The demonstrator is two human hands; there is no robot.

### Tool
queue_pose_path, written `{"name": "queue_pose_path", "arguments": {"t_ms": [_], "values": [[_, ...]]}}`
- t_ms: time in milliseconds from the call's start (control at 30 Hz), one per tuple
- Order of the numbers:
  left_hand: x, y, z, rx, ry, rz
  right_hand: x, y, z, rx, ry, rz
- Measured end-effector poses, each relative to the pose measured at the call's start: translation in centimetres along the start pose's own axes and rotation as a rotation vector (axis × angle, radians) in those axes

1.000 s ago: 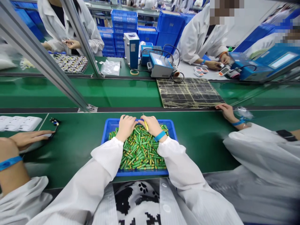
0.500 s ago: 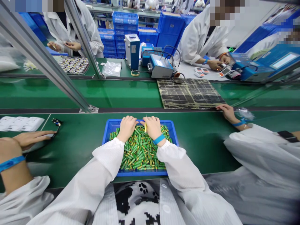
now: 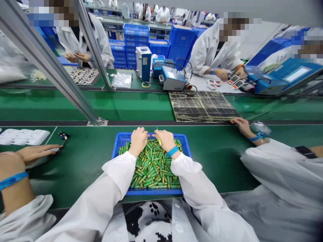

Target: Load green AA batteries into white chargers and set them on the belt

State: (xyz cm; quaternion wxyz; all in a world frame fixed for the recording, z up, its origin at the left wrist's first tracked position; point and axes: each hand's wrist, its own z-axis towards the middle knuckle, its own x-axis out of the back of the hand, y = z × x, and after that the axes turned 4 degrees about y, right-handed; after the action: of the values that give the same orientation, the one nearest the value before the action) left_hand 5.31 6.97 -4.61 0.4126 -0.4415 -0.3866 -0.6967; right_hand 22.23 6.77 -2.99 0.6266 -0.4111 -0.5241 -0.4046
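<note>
tool [image 3: 159, 142], yellow, sits gripped in the right hand [image 3: 166, 140]; beside it the left hand [image 3: 138, 141] curls, its hold impossible to tell; green cylinders [image 3: 152, 171] lie in a blue tray [image 3: 154, 192] beneath both.

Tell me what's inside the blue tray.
A heap of small green-and-gold cylinders lies in the blue tray. The left hand and right hand hide part of its far end; the floor beneath the heap is covered.
</note>
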Motion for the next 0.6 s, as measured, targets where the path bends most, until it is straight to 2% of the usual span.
{"name": "queue_pose_path", "arguments": {"t_ms": [100, 300, 600], "values": [[-0.2, -0.5, 0.8, -0.003, 0.001, -0.004, 0.0, 0.1, 1.0, -0.013, -0.008, 0.007], [-0.7, -1.6, 2.8, 0.042, 0.035, -0.009, -1.0, 1.1, 3.1, -0.013, 0.070, 0.065], [-0.4, -1.3, 3.0, 0.053, 0.025, -0.020, -1.3, 2.0, 3.5, 0.042, 0.104, 0.168]]}}
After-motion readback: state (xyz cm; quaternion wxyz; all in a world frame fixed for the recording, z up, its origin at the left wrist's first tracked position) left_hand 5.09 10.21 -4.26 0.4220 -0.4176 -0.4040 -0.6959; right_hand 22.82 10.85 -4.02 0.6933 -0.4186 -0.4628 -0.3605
